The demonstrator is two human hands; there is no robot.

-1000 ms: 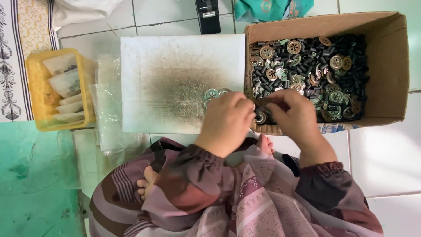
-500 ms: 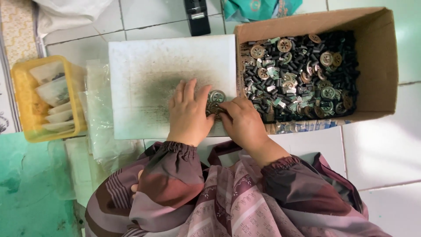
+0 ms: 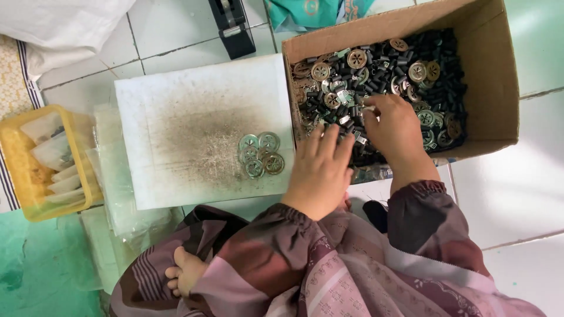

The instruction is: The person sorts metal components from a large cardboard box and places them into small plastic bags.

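The right hand (image 3: 395, 126) pinches small parts in the cardboard box (image 3: 493, 88) while the open left hand (image 3: 320, 170) rests at its edge, and it should lift only a few at once.

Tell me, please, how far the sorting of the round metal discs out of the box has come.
Done: five round metal discs lie grouped on the white board. In hand: the right hand is reaching among the mixed parts in the cardboard box, and the left hand rests at the box's near edge. Left: many discs show among the small black pieces, so most remains.
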